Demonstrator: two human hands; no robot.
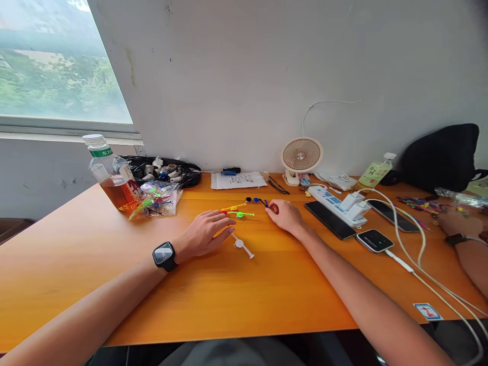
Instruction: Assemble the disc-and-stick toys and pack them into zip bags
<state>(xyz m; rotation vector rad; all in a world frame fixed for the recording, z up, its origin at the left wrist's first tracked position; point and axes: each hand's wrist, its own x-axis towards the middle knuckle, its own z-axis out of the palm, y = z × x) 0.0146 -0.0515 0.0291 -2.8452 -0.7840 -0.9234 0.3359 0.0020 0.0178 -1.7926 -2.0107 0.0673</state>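
My left hand point(206, 231) lies palm down on the table with its fingers stretched out, holding nothing. Under and beside its fingertips are small plastic pieces: a yellow one point(233, 208), a green one point(241, 215) and a partly hidden red one point(224, 212). Close to its thumb lies a white piece point(239, 244) with a round disc and thin arms. My right hand point(284, 216) pinches the end of a thin dark blue strip point(264, 203). Left of that strip, a blue disc point(256, 200) and a black disc point(248, 200) sit side by side.
On the left stand a tea bottle point(118, 185) and a clear bag point(162, 201) of coloured pieces. A small fan point(302, 155) is by the wall. A power strip point(335, 206), phones point(330, 219) and white cables point(398, 259) lie right. Another person's hand point(459, 223) is at far right.
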